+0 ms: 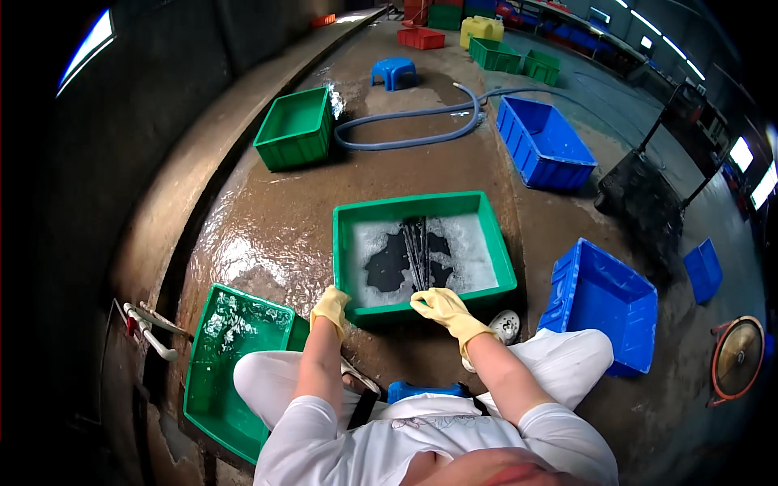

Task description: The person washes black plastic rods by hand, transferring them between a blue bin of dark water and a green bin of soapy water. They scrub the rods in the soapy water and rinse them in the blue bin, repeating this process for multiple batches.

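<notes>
In front of me a green plastic tub (425, 316) holds dark water topped with white foam (468, 255). A bundle of long, thin black strips (417, 249) lies across the tub, from its far side to its near rim. My right hand (440, 307), in a pale yellow rubber glove, pinches the near end of the bundle at that rim. At the near left corner, my left hand (330, 308), in a matching glove, grips the tub's edge; its fingertips are partly hidden. I cannot tell what the strips are made of.
A second green tub (234, 389) with water stands by my left knee, a blue crate (614, 310) by my right. Farther off are a green crate (295, 136), another blue crate (541, 143), a hose (407, 146), a blue stool (394, 70) and a black platform cart (644, 188). The floor is wet.
</notes>
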Action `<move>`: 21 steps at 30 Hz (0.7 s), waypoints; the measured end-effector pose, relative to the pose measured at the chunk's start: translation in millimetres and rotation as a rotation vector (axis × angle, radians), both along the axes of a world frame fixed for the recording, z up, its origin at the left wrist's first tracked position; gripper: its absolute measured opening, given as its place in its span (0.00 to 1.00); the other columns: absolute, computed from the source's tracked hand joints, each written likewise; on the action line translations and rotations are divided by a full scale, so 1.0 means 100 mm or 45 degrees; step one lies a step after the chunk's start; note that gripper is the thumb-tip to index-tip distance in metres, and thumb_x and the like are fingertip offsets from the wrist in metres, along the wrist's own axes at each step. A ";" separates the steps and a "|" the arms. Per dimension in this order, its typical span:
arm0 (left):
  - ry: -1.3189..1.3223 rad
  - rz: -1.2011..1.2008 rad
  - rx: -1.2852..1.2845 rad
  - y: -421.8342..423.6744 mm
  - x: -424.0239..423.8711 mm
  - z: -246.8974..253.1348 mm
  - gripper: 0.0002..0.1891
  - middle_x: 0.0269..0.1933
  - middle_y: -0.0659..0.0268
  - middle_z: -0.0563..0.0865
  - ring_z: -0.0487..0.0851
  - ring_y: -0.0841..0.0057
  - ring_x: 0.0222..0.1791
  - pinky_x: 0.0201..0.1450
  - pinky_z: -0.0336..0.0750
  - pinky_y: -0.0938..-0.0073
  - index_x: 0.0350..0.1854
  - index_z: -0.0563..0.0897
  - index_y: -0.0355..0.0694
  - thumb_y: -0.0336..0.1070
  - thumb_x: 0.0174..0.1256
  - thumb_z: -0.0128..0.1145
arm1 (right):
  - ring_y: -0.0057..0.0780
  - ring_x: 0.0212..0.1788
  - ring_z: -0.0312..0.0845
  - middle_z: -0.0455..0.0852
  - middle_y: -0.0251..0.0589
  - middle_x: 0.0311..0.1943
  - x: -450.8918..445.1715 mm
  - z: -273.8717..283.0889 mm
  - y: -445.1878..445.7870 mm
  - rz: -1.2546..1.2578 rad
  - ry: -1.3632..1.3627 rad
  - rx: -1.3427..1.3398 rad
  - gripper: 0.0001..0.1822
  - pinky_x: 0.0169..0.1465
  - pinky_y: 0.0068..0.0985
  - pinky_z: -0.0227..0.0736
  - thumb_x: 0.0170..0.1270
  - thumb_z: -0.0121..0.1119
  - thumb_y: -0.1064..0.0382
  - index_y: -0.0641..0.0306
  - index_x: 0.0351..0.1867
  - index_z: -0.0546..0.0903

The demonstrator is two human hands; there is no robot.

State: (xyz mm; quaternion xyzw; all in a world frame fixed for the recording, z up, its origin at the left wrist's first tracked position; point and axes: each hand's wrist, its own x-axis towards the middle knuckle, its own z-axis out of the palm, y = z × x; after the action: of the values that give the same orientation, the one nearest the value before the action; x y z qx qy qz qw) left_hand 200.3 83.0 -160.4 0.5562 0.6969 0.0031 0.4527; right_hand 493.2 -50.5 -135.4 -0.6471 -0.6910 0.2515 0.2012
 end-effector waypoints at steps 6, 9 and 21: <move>0.466 -0.466 0.250 -0.53 -0.35 -0.31 0.18 0.51 0.52 0.93 0.92 0.59 0.54 0.50 0.85 0.62 0.58 0.88 0.42 0.44 0.72 0.63 | 0.52 0.45 0.87 0.91 0.50 0.36 -0.01 0.19 -0.16 -0.029 0.078 -0.044 0.24 0.52 0.46 0.77 0.71 0.58 0.39 0.57 0.35 0.89; 0.283 -0.425 0.229 -0.94 -0.02 -0.32 0.17 0.49 0.53 0.93 0.92 0.60 0.53 0.50 0.85 0.62 0.57 0.88 0.43 0.40 0.69 0.66 | 0.53 0.46 0.87 0.91 0.50 0.35 0.21 0.13 -0.31 -0.075 -0.080 -0.111 0.26 0.53 0.47 0.77 0.70 0.57 0.37 0.58 0.33 0.89; -0.492 -0.874 0.423 -2.05 -0.16 0.50 0.19 0.42 0.54 0.93 0.93 0.62 0.45 0.50 0.85 0.62 0.50 0.90 0.45 0.27 0.55 0.76 | 0.53 0.66 0.81 0.86 0.55 0.63 0.56 -0.25 -0.02 -0.449 -0.140 -0.391 0.33 0.67 0.44 0.74 0.68 0.63 0.34 0.58 0.61 0.85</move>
State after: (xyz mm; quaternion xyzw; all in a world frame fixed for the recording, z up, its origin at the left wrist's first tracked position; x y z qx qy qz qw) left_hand 184.7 -122.0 -110.0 0.8106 0.3638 0.0686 0.4538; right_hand 549.5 -52.0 -160.5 -0.7934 -0.5310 0.2790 0.1032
